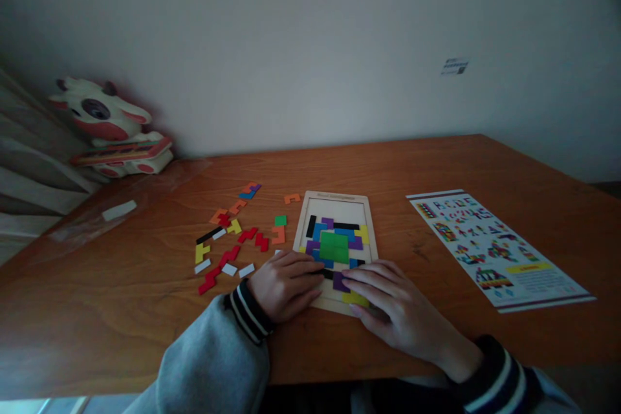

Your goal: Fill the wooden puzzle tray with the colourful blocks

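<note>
A wooden puzzle board (336, 205) lies near the table's front edge, with green, blue, purple, black and yellow pieces inside its frame. A green block (334, 247) sits at the middle of the pattern. My left hand (290, 286) rests over the board's lower left, fingers bent and close together; whether a piece is under them is hidden. My right hand (395, 304) lies over the lower right side, fingers spread, its fingertips touching near a purple piece (340, 282) and a yellow piece (356, 299).
Loose coloured pieces, among them a red one (229, 256), are scattered left of the board. A printed pattern sheet (499, 249) lies to the right. A cow toy with a keyboard (121, 154) stands at the back left by a curtain (33, 162). The wall borders the wooden table (388, 165).
</note>
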Available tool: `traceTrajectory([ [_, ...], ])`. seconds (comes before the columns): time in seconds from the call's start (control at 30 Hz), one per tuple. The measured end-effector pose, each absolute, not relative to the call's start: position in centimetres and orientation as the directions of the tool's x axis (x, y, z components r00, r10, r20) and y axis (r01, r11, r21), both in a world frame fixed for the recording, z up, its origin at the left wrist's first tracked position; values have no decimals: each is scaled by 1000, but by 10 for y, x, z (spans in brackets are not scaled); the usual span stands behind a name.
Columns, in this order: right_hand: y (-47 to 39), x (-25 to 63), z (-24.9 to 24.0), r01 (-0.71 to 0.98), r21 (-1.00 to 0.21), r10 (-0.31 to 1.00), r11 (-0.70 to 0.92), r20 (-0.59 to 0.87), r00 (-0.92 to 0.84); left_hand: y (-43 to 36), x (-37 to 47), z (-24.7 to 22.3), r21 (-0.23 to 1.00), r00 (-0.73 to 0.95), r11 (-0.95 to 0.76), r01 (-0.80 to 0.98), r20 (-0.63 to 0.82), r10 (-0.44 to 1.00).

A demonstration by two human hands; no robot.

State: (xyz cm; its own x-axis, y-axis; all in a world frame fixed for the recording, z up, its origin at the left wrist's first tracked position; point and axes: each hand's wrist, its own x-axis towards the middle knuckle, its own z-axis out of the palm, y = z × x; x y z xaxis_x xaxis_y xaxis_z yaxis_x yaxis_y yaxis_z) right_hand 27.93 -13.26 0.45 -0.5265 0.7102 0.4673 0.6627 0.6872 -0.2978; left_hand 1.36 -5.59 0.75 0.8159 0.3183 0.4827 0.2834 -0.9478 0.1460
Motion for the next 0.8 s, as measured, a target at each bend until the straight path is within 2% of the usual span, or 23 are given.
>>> traceTrajectory([
  [0.23, -133, 278, 6, 624, -245, 649, 742, 497, -577, -62, 15, 10, 110, 824, -951, 288, 478, 305],
  [0.47, -132, 279, 4, 616, -258, 653, 744, 479, -588, -65, 12, 11, 109, 834, -948, 298, 453, 314],
  [0.8, -133, 280, 5, 635, -260, 668, 728, 480, -569, -53, -18, 6, 118, 775, -921, 371, 507, 378],
])
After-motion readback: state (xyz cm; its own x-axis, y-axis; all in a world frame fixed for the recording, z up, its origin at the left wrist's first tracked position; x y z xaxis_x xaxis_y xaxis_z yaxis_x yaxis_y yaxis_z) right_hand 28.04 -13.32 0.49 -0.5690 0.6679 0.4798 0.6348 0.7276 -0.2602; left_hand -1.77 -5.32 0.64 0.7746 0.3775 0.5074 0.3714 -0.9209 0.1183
